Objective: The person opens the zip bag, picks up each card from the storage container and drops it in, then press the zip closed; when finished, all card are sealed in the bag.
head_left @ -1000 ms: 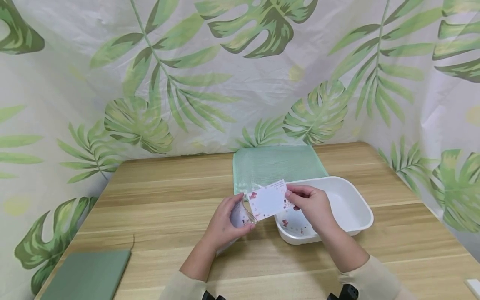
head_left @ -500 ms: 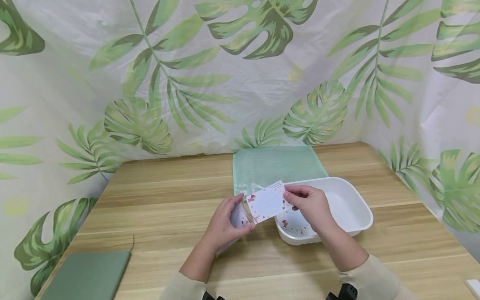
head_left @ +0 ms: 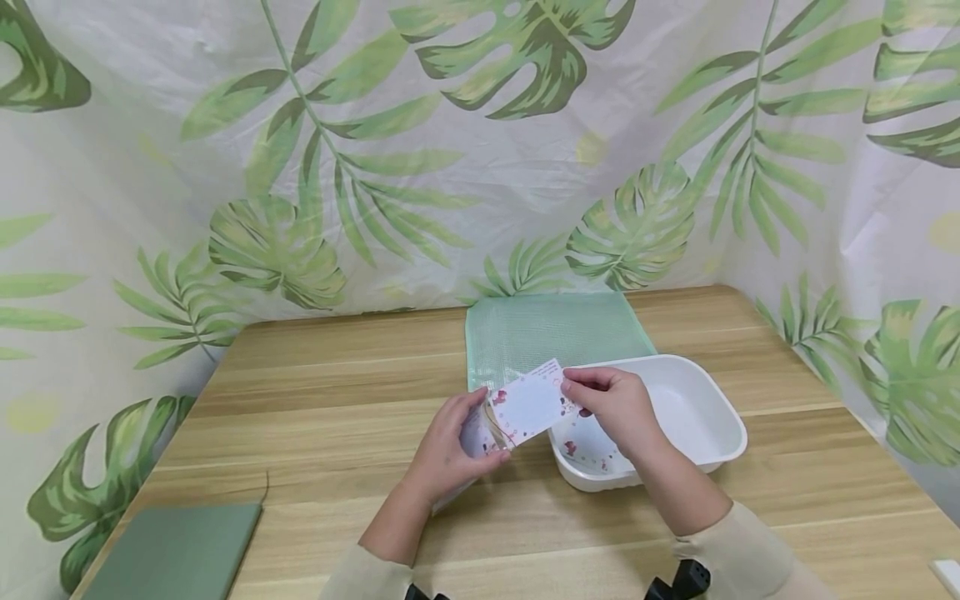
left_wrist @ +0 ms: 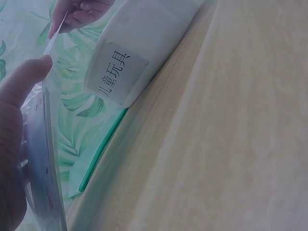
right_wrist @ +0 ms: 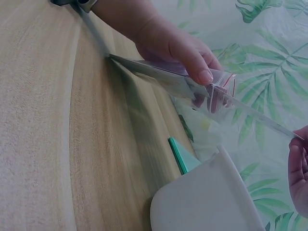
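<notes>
My left hand [head_left: 453, 442] grips a clear zip bag [right_wrist: 221, 98] with the fingers on one side and the thumb on the other. Printed paper shows through its plastic in the head view. Between thumb and fingers of my right hand [head_left: 615, 410] is the right end of a white card [head_left: 527, 407] with small pink and red prints round its border. The card's left end lies at the bag's mouth, between my left thumb and fingertips. Below the right hand, a similar printed card [head_left: 588, 450] lies in the white plastic basin [head_left: 731, 421].
A pale green mesh pouch [head_left: 555, 325] lies behind the basin, at the back of the wooden table [head_left: 337, 392]. At the front left lies a flat green board or book [head_left: 176, 550]. A white label [left_wrist: 118, 72] with dark characters marks the basin's side. Leaf-printed cloth hangs behind.
My right hand has shifted slightly left, and the card has slid left with it, farther into the bag's mouth. The left hand stays in place with the bag.
</notes>
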`<state>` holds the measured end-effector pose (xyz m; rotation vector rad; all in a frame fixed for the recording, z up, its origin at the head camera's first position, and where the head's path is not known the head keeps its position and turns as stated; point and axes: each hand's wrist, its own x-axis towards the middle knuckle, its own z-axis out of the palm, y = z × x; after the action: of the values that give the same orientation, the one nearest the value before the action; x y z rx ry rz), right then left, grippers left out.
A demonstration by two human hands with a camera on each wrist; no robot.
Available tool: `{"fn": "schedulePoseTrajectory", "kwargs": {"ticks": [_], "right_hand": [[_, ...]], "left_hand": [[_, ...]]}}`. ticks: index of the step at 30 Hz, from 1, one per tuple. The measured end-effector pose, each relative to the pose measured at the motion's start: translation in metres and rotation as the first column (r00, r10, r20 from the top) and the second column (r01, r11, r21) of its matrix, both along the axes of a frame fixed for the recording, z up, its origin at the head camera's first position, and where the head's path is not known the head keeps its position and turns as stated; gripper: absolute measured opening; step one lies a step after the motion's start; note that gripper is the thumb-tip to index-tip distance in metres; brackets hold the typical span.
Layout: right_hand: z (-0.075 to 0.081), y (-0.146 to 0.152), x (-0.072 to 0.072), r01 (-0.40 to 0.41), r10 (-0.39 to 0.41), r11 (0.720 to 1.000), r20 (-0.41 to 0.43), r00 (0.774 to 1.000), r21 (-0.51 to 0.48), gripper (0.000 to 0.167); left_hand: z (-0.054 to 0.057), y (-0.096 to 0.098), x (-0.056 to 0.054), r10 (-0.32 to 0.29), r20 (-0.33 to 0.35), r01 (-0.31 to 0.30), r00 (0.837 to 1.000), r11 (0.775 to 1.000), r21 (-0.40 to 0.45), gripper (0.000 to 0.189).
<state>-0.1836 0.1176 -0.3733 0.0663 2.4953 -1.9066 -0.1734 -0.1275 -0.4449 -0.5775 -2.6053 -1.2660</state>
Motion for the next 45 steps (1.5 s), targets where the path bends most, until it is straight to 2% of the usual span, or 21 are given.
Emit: {"fn": "schedulePoseTrajectory", "kwargs": {"ticks": [15, 24, 28, 32, 39, 42, 45], "right_hand": [[0.003, -0.001, -0.001, 0.004, -0.005, 0.998, 0.015, 1.0, 0.055, 0.029], [-0.009, -0.016, -0.002, -0.031, 0.031, 0.999, -0.006, 0.999, 0.019, 0.025], [-0.014, -0.022, -0.001, -0.082, 0.082, 0.997, -0.014, 0.997, 0.005, 0.025], [-0.017, -0.023, -0.001, -0.165, 0.165, 0.986, 0.001, 0.986, 0.003, 0.027], [-0.022, -0.024, -0.005, -0.334, 0.333, 0.943, 0.039, 0.942, 0.007, 0.03], [-0.025, -0.027, -0.008, -0.366, 0.363, 0.93, 0.063, 0.929, 0.035, 0.03], [-0.028, -0.032, -0.01, -0.387, 0.384, 0.918, 0.053, 0.922, 0.081, 0.028]], "left_hand": [[0.0, 0.001, 0.0, 0.001, -0.019, -0.001, 1.0, 1.0, 0.001, 0.088], [-0.002, 0.0, 0.0, 0.005, -0.023, -0.005, 1.0, 1.0, 0.004, 0.087], [-0.002, 0.0, 0.0, 0.006, -0.031, -0.006, 0.999, 1.0, 0.004, 0.086], [-0.002, 0.0, -0.001, 0.0, -0.05, 0.0, 0.999, 1.0, 0.001, 0.085], [-0.002, 0.001, -0.001, -0.005, -0.078, 0.005, 0.997, 1.0, -0.002, 0.083], [-0.001, 0.001, 0.0, -0.007, -0.079, 0.008, 0.997, 1.0, 0.001, 0.083], [0.0, 0.001, 0.0, -0.011, -0.076, 0.011, 0.997, 1.0, 0.005, 0.083]]}}
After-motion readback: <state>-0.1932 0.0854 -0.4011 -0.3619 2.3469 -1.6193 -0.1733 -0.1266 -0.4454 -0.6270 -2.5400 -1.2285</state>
